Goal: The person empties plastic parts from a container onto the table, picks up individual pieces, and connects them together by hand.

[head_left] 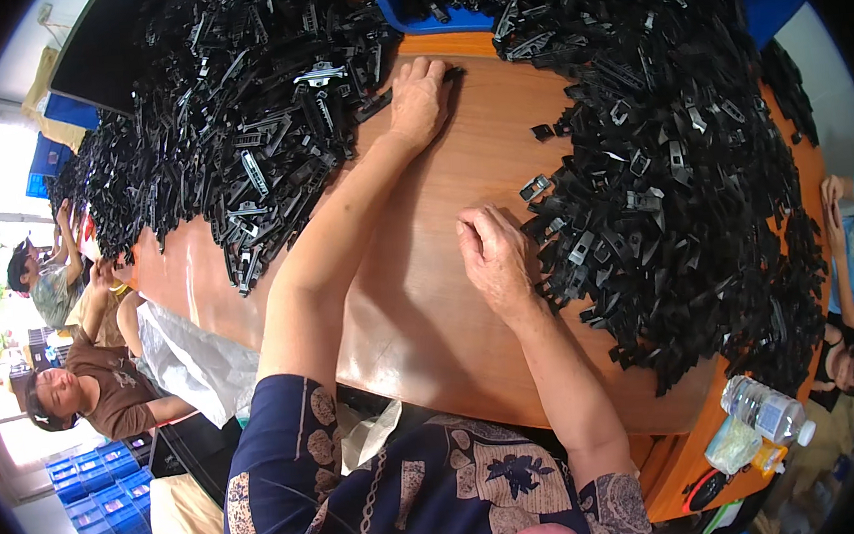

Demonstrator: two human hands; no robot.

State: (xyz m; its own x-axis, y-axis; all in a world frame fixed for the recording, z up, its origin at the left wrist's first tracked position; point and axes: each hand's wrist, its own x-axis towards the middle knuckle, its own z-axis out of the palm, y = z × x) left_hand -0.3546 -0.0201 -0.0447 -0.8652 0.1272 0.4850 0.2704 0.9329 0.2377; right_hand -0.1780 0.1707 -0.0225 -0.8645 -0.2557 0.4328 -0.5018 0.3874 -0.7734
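My left hand (421, 102) reaches to the far side of the table, beside the left heap of small black plastic parts (264, 109). Its fingers are bent and close together over a dark narrow black part (453, 76), which sticks out at the hand's right edge. Nearer to me, my right hand (496, 256) rests by the inner edge of the right heap of black parts (671, 177). Its fingers curl inward, and whatever lies in them is hidden. Several parts in both heaps show shiny silver pieces.
The brown tabletop (399, 299) runs between the heaps. A blue bin (468, 20) stands at the far edge. A clear plastic bottle (764, 411) lies at the near right. Co-workers (106, 388) sit at the left and right edges; a white plastic bag (189, 361) hangs left.
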